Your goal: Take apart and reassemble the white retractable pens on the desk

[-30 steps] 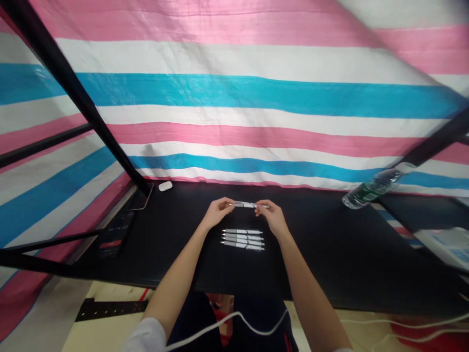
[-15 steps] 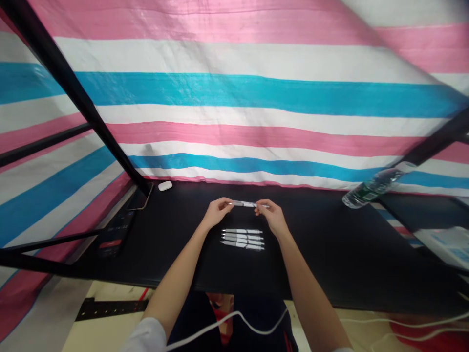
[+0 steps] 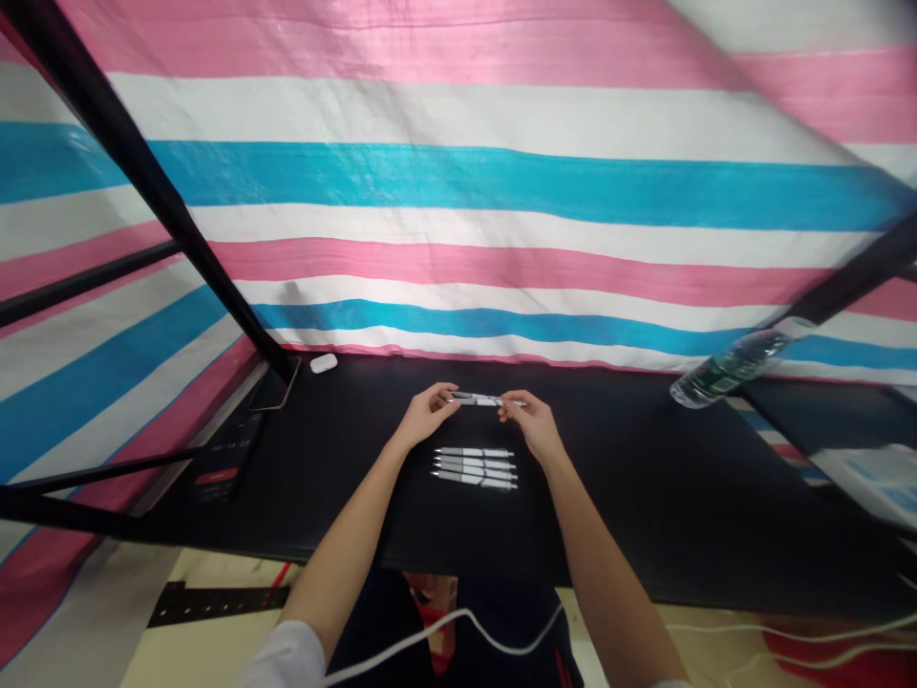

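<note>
A white pen (image 3: 479,399) is held level above the black table (image 3: 645,497), one end in each hand. My left hand (image 3: 425,414) pinches its left end with closed fingers. My right hand (image 3: 531,422) pinches its right end the same way. Just below the hands, several white pens (image 3: 474,467) lie side by side in a neat row on the table, apart from both hands.
A white earbud case (image 3: 323,363) and a phone (image 3: 274,386) lie at the back left. A dark device with a red label (image 3: 222,459) sits on the left edge. A plastic water bottle (image 3: 731,368) lies at the back right. A striped tarp (image 3: 458,191) walls the booth.
</note>
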A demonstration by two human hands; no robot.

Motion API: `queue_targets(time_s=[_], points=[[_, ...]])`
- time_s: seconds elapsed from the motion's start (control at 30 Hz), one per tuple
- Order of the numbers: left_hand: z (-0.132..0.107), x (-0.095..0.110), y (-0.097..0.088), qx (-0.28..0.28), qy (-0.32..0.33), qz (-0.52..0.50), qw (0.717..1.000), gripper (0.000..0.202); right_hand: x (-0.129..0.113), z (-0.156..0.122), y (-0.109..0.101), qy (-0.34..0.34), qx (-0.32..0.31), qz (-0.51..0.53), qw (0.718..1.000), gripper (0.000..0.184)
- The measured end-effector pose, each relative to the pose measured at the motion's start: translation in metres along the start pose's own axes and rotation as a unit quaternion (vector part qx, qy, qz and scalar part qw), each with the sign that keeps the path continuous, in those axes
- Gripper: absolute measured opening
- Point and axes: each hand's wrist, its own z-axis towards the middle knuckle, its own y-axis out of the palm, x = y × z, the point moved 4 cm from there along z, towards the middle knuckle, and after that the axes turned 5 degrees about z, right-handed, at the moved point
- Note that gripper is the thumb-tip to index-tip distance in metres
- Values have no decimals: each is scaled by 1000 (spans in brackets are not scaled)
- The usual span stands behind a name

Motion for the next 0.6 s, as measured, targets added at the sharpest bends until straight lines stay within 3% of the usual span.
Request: queue_targets(time_s=[0.13, 0.6], points=[[-1, 3, 1, -16, 19, 1, 1000, 33, -1, 0, 1, 3, 2, 2, 1000, 28], [0, 2, 2, -27, -1, 19, 999, 26, -4, -1, 1, 4, 5, 5, 1000, 31]])
